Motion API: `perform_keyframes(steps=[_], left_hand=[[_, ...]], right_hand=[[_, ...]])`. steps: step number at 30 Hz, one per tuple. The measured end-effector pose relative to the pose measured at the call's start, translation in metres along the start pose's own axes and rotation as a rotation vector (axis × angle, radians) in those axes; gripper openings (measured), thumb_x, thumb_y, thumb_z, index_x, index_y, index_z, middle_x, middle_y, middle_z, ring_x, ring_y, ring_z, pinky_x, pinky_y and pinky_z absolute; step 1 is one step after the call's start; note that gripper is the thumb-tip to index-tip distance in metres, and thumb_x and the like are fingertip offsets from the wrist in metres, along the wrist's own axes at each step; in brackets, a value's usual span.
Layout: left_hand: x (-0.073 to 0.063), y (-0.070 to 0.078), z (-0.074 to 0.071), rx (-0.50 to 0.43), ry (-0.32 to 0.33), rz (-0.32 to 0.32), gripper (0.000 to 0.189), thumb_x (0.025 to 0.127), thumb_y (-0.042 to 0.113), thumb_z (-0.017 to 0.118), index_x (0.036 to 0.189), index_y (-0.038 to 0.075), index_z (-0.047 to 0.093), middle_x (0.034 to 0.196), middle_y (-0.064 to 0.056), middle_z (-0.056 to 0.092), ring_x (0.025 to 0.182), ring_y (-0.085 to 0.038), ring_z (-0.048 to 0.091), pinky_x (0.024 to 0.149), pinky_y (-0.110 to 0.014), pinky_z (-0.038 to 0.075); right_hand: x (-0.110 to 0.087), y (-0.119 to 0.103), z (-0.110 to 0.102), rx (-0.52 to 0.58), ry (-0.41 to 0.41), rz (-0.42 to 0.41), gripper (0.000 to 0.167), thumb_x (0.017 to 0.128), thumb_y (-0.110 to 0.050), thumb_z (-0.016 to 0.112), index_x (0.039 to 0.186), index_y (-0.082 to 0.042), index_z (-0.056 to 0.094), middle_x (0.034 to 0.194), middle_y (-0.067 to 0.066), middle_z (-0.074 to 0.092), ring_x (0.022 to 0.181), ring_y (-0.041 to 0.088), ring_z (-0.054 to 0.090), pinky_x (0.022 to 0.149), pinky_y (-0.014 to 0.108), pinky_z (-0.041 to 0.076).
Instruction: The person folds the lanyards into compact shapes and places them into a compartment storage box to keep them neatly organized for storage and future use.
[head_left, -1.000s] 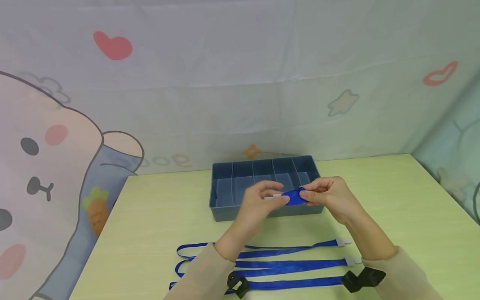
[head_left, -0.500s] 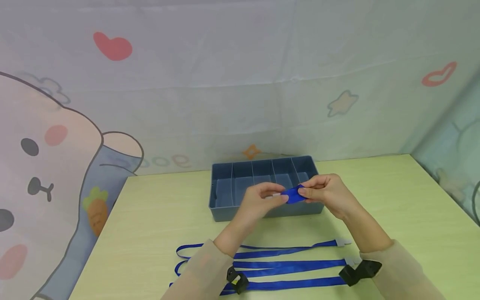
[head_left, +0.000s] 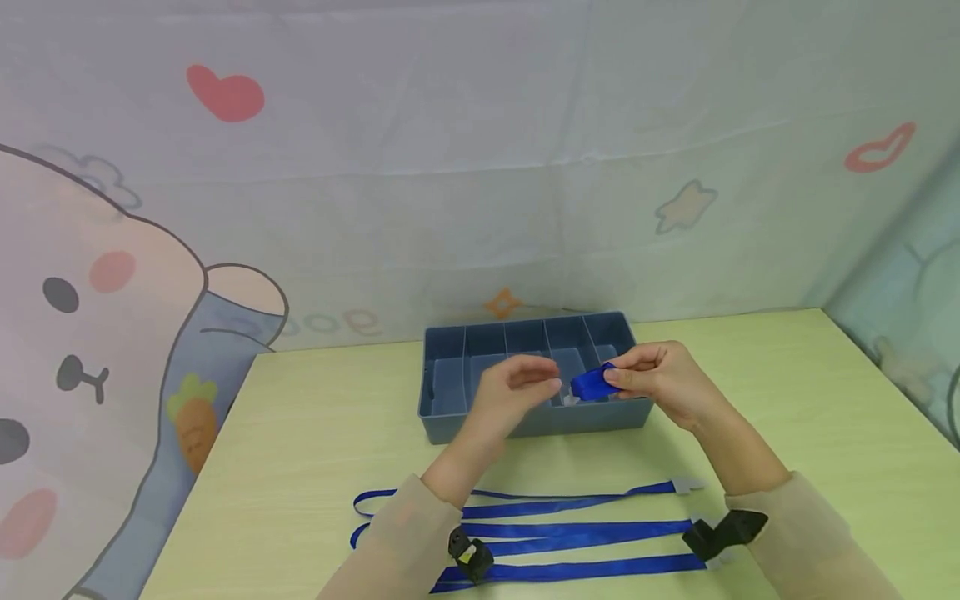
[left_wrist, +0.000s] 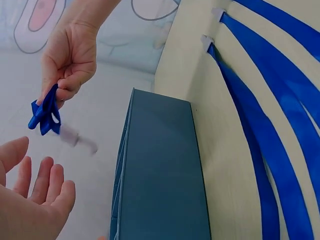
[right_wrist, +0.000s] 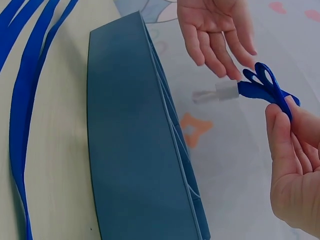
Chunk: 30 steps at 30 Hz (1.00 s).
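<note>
— Gripping what with the right hand [head_left: 667, 383]?
— Pinching a folded blue strap [head_left: 591, 383] between thumb and fingers, up above the box [head_left: 450, 427], toward its right end.
— And with the left hand [head_left: 510, 393]?
— Gripping nothing. Held half open above the middle of the box, thumb and fingers spread, apart from the strap.
— Folded how?
— Bent into small loops, with a white clip [right_wrist: 227, 91] sticking out toward the left hand.
— Divided at all, the box?
— Yes, into five slots, side by side.
— And in front of it?
— Laid out on the table [head_left: 795, 400]: three loose straps [head_left: 637, 530], also blue, doubled and running roughly along its length, partly hidden under the sleeves [head_left: 810, 546].
— Behind the box?
— Hung with printed cloth [head_left: 480, 133].
</note>
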<state>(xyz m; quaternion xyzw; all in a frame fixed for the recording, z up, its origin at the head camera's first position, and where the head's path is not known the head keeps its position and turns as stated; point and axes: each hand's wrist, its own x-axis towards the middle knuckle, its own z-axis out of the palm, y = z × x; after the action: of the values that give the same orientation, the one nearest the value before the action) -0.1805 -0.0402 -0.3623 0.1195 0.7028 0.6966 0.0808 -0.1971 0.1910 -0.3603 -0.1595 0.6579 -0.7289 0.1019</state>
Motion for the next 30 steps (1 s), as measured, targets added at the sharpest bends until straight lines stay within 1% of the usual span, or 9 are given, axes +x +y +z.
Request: perform_keyframes(steps=[5,10,11,14,17,19,21,25,30], left_hand=[[-0.001,-0.002,-0.012,0.017,0.032,0.027,0.027,0.086,0.007,0.066,0.112,0.000,0.062,0.112,-0.014,0.062,0.101,-0.021,0.061,0.090,-0.033,0.048],[0.000,-0.002,-0.035,0.094,0.138,0.065,0.023,0.085,0.004,0.066,0.109,0.002,0.063,0.111,-0.013,0.063,0.102,-0.022,0.059,0.087,-0.034,0.049],[0.000,-0.002,-0.041,0.127,0.171,0.077,0.023,0.085,0.003,0.066,0.108,0.003,0.064,0.110,-0.013,0.063,0.102,-0.022,0.059,0.086,-0.034,0.050],[0.001,-0.005,-0.061,0.257,0.276,0.150,0.023,0.083,0.001,0.067,0.106,0.001,0.064,0.108,-0.015,0.063,0.100,-0.026,0.059,0.086,-0.038,0.049],[0.002,-0.012,-0.083,0.415,0.396,0.170,0.027,0.081,0.000,0.068,0.108,0.000,0.064,0.109,-0.015,0.064,0.099,-0.030,0.058,0.085,-0.041,0.049],[0.003,-0.018,-0.096,0.474,0.450,0.146,0.030,0.080,-0.001,0.068,0.110,-0.001,0.064,0.111,-0.016,0.063,0.101,-0.033,0.058,0.084,-0.042,0.050],[0.003,-0.023,-0.107,0.503,0.473,0.101,0.033,0.080,-0.001,0.068,0.113,-0.002,0.063,0.114,-0.018,0.062,0.103,-0.036,0.057,0.085,-0.043,0.050],[0.001,-0.033,-0.118,0.511,0.441,-0.005,0.039,0.080,0.000,0.067,0.118,-0.003,0.060,0.121,-0.020,0.058,0.108,-0.039,0.055,0.087,-0.043,0.049],[0.000,-0.040,-0.123,0.501,0.402,-0.098,0.042,0.082,-0.001,0.065,0.123,-0.008,0.054,0.122,-0.025,0.055,0.107,-0.040,0.056,0.087,-0.043,0.050]], right_hand=[[0.000,0.002,-0.008,-0.002,0.023,0.015,0.025,0.085,0.005,0.062,0.080,-0.016,0.075,0.078,-0.001,0.070,0.069,0.011,0.067,0.064,0.023,0.055],[0.001,0.003,-0.019,0.045,0.053,0.020,0.025,0.086,0.006,0.061,0.080,-0.014,0.075,0.079,-0.001,0.070,0.068,0.012,0.068,0.065,0.022,0.054],[0.001,0.003,-0.022,0.065,0.059,0.018,0.025,0.086,0.006,0.060,0.080,-0.013,0.075,0.079,0.000,0.070,0.068,0.012,0.068,0.064,0.022,0.054],[0.002,0.003,-0.029,0.112,0.082,0.011,0.026,0.086,0.008,0.059,0.080,-0.011,0.075,0.079,0.001,0.070,0.067,0.013,0.068,0.063,0.021,0.054],[0.002,0.003,-0.036,0.154,0.105,0.010,0.027,0.086,0.010,0.058,0.080,-0.010,0.075,0.079,0.002,0.070,0.066,0.014,0.068,0.063,0.022,0.054],[0.002,0.004,-0.040,0.171,0.118,0.011,0.027,0.086,0.010,0.058,0.079,-0.010,0.075,0.079,0.003,0.070,0.066,0.014,0.068,0.064,0.022,0.054],[0.003,0.005,-0.045,0.193,0.129,0.008,0.027,0.086,0.011,0.057,0.079,-0.009,0.075,0.079,0.004,0.069,0.066,0.015,0.068,0.064,0.022,0.054],[0.003,0.009,-0.054,0.223,0.153,0.001,0.028,0.086,0.012,0.056,0.079,-0.007,0.074,0.080,0.005,0.069,0.067,0.016,0.068,0.064,0.023,0.054],[0.004,0.018,-0.062,0.216,0.189,0.034,0.027,0.086,0.011,0.057,0.078,-0.009,0.074,0.079,0.003,0.070,0.068,0.015,0.069,0.063,0.023,0.054]])
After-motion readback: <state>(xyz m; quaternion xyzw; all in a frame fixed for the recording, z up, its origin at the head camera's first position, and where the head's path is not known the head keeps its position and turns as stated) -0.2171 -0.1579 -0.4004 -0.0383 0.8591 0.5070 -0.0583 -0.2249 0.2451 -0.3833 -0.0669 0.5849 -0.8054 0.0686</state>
